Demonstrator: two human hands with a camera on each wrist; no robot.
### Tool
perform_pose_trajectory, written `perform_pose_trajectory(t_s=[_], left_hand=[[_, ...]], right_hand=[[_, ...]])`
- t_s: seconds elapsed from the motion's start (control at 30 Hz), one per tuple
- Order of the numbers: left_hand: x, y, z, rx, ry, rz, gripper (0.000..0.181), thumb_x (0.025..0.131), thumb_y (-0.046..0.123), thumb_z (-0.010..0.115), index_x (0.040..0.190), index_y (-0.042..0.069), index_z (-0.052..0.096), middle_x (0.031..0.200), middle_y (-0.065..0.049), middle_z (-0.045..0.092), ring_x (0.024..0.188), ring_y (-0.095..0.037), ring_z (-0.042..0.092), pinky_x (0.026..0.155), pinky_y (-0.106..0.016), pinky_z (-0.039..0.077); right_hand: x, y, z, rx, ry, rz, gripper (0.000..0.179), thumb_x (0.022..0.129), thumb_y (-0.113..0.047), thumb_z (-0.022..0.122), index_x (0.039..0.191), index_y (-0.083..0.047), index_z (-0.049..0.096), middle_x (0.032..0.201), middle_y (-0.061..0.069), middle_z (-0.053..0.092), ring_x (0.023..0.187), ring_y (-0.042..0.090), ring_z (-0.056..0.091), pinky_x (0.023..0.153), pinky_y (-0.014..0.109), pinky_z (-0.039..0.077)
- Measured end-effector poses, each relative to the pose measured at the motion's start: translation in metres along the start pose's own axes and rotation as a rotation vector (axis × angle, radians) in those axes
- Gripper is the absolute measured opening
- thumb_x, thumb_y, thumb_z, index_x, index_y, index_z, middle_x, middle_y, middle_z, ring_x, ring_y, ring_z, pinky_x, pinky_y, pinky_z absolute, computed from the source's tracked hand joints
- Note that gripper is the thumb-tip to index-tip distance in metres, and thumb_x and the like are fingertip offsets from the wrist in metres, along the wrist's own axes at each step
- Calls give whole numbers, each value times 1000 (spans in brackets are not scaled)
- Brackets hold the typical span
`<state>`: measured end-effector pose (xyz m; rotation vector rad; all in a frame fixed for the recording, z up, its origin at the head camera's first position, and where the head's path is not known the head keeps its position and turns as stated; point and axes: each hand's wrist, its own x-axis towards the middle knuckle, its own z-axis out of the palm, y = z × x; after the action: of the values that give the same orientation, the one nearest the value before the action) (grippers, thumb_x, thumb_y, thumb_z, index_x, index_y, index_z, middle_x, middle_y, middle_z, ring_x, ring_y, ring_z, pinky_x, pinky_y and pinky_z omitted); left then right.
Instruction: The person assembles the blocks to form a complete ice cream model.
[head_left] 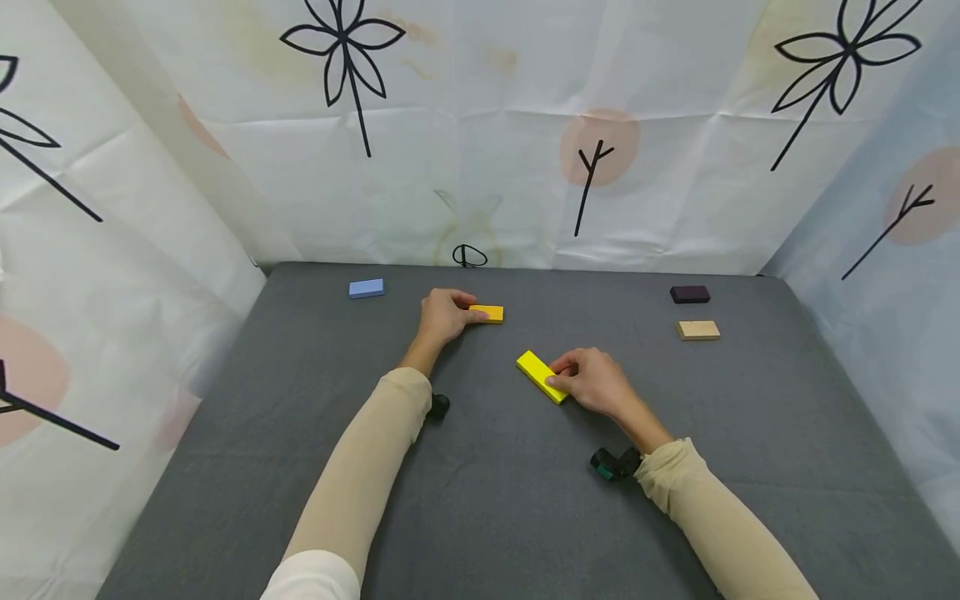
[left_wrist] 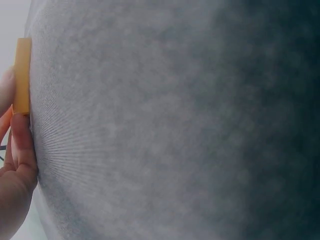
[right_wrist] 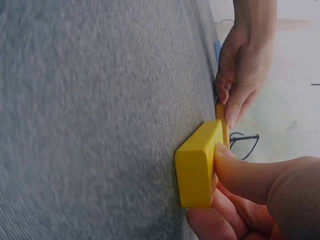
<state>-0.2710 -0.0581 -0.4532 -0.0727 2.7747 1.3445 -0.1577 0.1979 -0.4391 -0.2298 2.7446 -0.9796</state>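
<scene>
Near the middle back of the grey table, my left hand (head_left: pixel 444 315) pinches an orange-yellow block (head_left: pixel 491 314) by its left end. That block (left_wrist: pixel 22 75) lies along the cloth at the edge of the left wrist view, thumb on one face. Closer to me, my right hand (head_left: pixel 597 381) holds a bright yellow block (head_left: pixel 538 373) between thumb and fingers. It sits at a slant, its far end pointing left. In the right wrist view the thumb presses one face of the yellow block (right_wrist: pixel 195 175), whose edge meets the cloth or nearly so. The two blocks are apart in the head view.
A blue block (head_left: pixel 367 288) lies at the back left. At the back right are a dark purple block (head_left: pixel 690 294) and, in front of it, a tan block (head_left: pixel 698 331). Patterned white curtains (head_left: pixel 480 167) border the grey table (head_left: pixel 495 500) behind and at both sides.
</scene>
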Motion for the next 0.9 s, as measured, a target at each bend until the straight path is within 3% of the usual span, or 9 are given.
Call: perform_pose_trajectory(t_s=[0.47, 0.77, 0.9], left_hand=[[0, 7, 10, 28, -5, -7, 37, 84, 28, 85, 117, 12, 78, 117, -7, 76, 114, -27, 65, 95, -39, 58], [-4, 12, 13, 18, -10, -11, 34, 86, 25, 83, 117, 12, 78, 116, -8, 77, 114, -27, 66, 93, -38, 59], [-4, 15, 14, 17, -21, -18, 35, 86, 26, 83, 117, 12, 78, 116, -7, 77, 113, -26, 67, 93, -37, 59]], right_hand=[[-8, -11, 9, 3, 6, 16, 29, 96, -21, 71, 118, -2, 75, 99, 9, 75, 78, 15, 61, 65, 24, 46], [-10, -18, 13, 86, -26, 27, 32, 94, -16, 72, 121, 2, 73, 90, 8, 77, 65, 10, 65, 57, 26, 50], [-10, -21, 17, 138, -30, 68, 36, 93, -16, 74, 124, 2, 71, 89, 7, 78, 64, 10, 70, 58, 26, 53]])
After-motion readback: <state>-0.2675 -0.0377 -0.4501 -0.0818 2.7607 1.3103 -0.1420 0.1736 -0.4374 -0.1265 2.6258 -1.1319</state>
